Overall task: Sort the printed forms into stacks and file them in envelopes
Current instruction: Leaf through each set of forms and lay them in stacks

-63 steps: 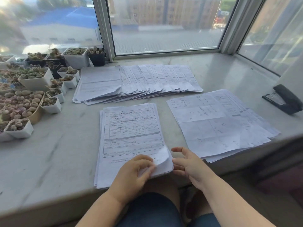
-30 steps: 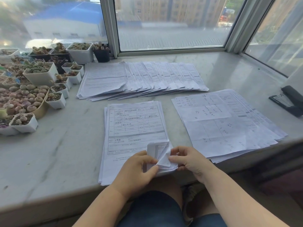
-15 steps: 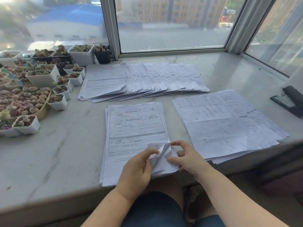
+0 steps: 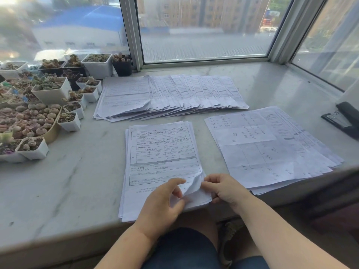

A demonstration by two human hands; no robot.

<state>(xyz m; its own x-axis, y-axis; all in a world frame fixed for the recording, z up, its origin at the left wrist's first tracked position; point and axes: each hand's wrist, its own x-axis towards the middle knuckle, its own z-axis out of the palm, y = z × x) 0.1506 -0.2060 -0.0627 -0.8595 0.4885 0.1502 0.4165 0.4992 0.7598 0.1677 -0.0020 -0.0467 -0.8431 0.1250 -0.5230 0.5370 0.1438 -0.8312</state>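
Near stack of forms (image 4: 161,164) at table (image 4: 64,183) centre: left hand (image 4: 165,200) and right hand (image 4: 223,188) each pinch its curled five-o'clock corner, presumably separating sheets; sorted piles lie at twelve and three o'clock.

Your marble sill (image 4: 58,191) carries three form stacks: twelve o'clock (image 4: 171,96), centre (image 4: 159,152), three o'clock (image 4: 268,148); pots (image 4: 52,92) at ten, stapler (image 4: 343,119) far right.

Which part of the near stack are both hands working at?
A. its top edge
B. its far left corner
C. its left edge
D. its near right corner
D: the left hand and right hand pinch the curled-up near right corner of the near stack.
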